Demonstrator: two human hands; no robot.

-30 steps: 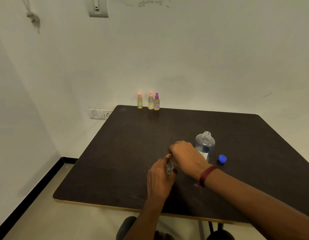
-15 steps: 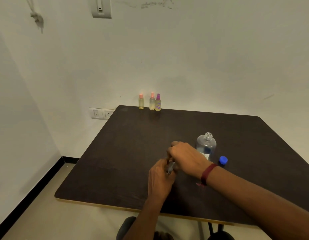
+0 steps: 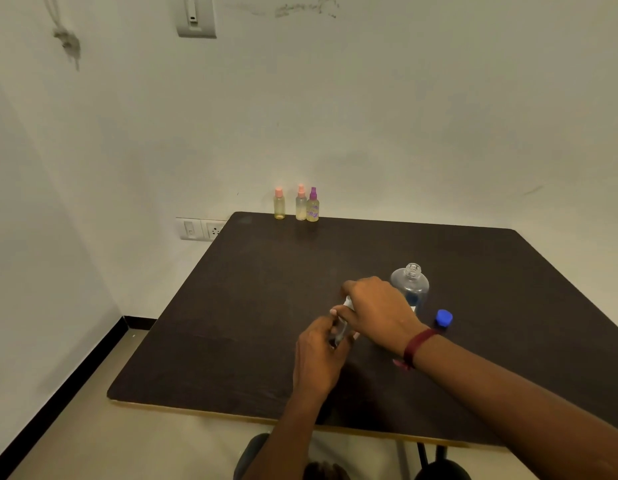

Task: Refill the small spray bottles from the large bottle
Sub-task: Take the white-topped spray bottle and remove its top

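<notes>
A small clear spray bottle (image 3: 341,332) stands near the middle of the dark table (image 3: 252,306). My left hand (image 3: 318,355) grips its body from the near side. My right hand (image 3: 377,310) curls over its white top and covers most of it. Just behind my right hand stands the large clear bottle (image 3: 410,284), uncapped, with a little liquid inside. Its blue cap (image 3: 443,317) lies on the table to its right. Three more small spray bottles (image 3: 300,204), two with pink tops and one with a purple top, stand in a row at the table's far edge.
The table's far edge meets a white wall, with a socket plate (image 3: 202,229) to the left of it. The near edge runs just below my forearms. A switch plate (image 3: 195,15) hangs high on the wall.
Both hands stay on the small bottle. My right hand has turned slightly on its top, and a bit of the white top now shows.
</notes>
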